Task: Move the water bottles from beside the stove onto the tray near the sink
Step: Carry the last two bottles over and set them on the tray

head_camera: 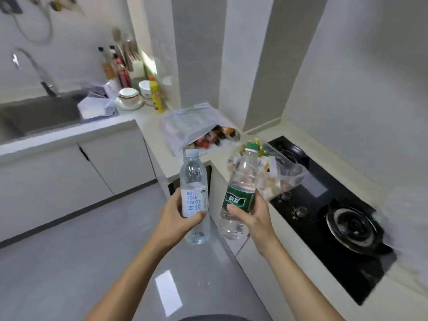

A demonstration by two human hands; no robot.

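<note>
Grip: both my hands are closed, one bottle in each, held up in the air over the floor in front of the counter corner.
Floor: grey glossy tiles under my arms, with a bright rectangle of reflected light between my forearms.
Counter: pale L-shaped top, one leg running left to the sink, the other running toward me along the stove.
Stove: black glass hob set in the counter on my right, a round burner near me and another farther back.
Sink: dark steel basin at far left, a curved tap behind it.
Tray: I think the pale flat thing just right of the sink is it, but blur hides its shape.
Plastic bags: one white printed bag in the counter corner with coloured packets spilling out, a clear one beside the stove behind my right bottle.
Left hand: fingers wrapped round the white-label bottle, thumb across the label; bottle upright, pale cap on top.
Right hand: closed round the green-label bottle, thumb on the label; bottle tilted, green cap leaning right.
Gap: the two bottles are near each other, not touching.
</note>
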